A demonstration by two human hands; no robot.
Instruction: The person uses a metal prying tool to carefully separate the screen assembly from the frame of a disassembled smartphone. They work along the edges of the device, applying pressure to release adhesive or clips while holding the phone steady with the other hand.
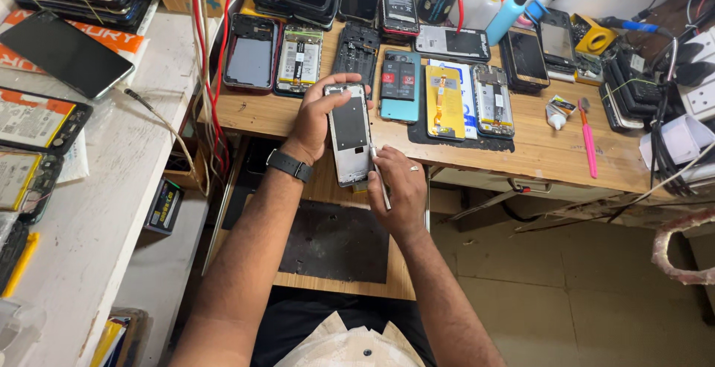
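An opened phone [350,137], its back cover off and a dark panel showing inside a pale frame, is held upright over the near edge of the wooden surface [536,151], roughly at the middle of the scene. The left hand [316,117] is clamped around the phone's left side and top, thumb and fingers wrapped over the frame; a black watch [289,165] sits on that wrist. The right hand [401,188] is closed on a thin light-coloured tool [380,181], whose tip touches the phone's right edge low down; a ring shows on one finger.

Just beyond the phone on the surface lie more opened handsets in a row: a teal phone [401,85] just to the right, then a yellow-backed phone [445,102] and a bare phone frame [493,100] on a dark mat. Further left stand a red-rimmed phone shell [251,52] and a phone with its battery showing [299,60]. A pink-handled tool [588,140] lies to the right, well apart from the hands, near a small tube [555,114]. A blue bottle [508,13] stands at the far edge. On the white shelf [112,188] at the left lies a dark phone screen [65,52]. Below the hands is a dark mat [335,240] on a lower board
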